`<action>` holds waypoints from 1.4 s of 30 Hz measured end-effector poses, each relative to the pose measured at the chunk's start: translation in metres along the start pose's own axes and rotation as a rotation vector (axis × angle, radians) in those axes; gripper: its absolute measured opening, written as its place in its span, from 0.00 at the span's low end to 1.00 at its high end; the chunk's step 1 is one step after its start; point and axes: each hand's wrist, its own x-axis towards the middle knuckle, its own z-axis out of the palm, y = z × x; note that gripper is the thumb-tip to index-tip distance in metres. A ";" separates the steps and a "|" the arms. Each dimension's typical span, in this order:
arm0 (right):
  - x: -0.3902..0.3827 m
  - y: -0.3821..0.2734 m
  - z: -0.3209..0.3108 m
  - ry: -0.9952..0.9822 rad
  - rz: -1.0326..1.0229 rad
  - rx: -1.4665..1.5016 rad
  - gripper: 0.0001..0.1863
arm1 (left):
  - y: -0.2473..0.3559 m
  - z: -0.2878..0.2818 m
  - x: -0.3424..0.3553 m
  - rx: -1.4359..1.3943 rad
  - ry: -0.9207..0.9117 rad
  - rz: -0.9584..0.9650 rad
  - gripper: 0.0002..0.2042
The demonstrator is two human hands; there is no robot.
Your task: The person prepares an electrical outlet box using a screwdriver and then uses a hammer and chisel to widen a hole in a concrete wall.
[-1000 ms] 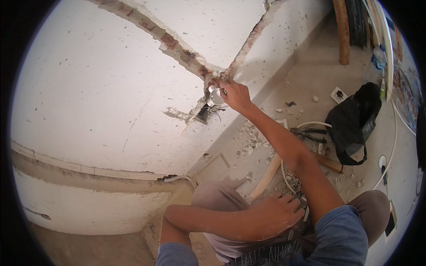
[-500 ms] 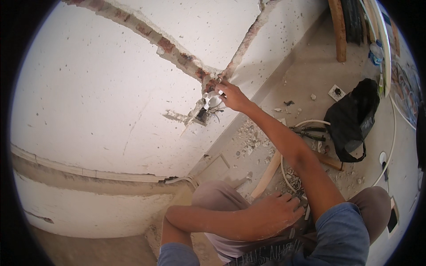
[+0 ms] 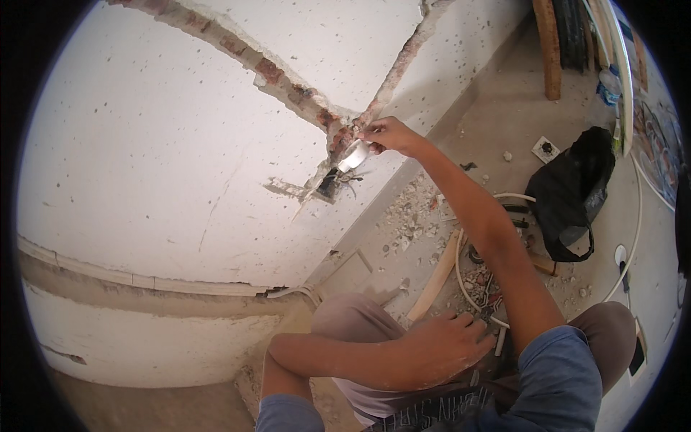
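While the wall hole (image 3: 327, 188) gaped, the white fitting (image 3: 354, 159), likely light, stiff and best held by its rim, sat just above it, pinched by your right hand (image 3: 391, 136); well below the hole, your left hand (image 3: 450, 347) lay curled, its grip unclear.

Lettering shows clearly in one place: a slanting row of large, pale, outlined capitals (image 3: 443, 412) across the dark fabric front of the wearer's shirt with blue sleeves (image 3: 568, 371), toward five o'clock. The row climbs to the right; creases in the cloth and the lower picture edge break it up, so it does not read as whole words. Toward two o'clock, a clear plastic bottle (image 3: 603, 113) bears a blue-and-white wraparound label (image 3: 610, 89); its print is too small and blurred to make out. No other words, numbers or signs can be read.
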 end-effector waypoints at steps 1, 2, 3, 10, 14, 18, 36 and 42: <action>0.003 0.001 0.003 0.033 0.011 -0.039 0.21 | 0.001 -0.001 0.000 0.003 -0.005 -0.002 0.14; 0.005 0.001 0.004 0.070 0.023 -0.079 0.22 | 0.001 -0.001 0.002 0.005 -0.011 0.000 0.15; 0.008 0.001 0.005 0.106 0.036 -0.119 0.24 | 0.001 -0.001 0.002 0.005 -0.007 0.008 0.15; 0.019 -0.004 0.025 0.251 -0.050 -0.560 0.30 | 0.001 0.000 0.001 0.019 -0.035 0.008 0.18; 0.017 0.002 0.021 0.302 -0.093 -0.566 0.28 | 0.001 0.000 0.006 0.022 -0.084 0.021 0.19; 0.005 -0.007 0.023 0.290 -0.116 -0.478 0.23 | 0.000 -0.001 0.004 0.022 -0.059 0.019 0.19; 0.005 0.005 0.013 -0.035 -0.718 -0.757 0.08 | 0.002 -0.001 -0.005 0.025 0.005 0.016 0.18; -0.003 0.005 0.024 0.019 -0.708 -0.825 0.07 | 0.001 -0.004 -0.003 0.008 -0.041 0.025 0.22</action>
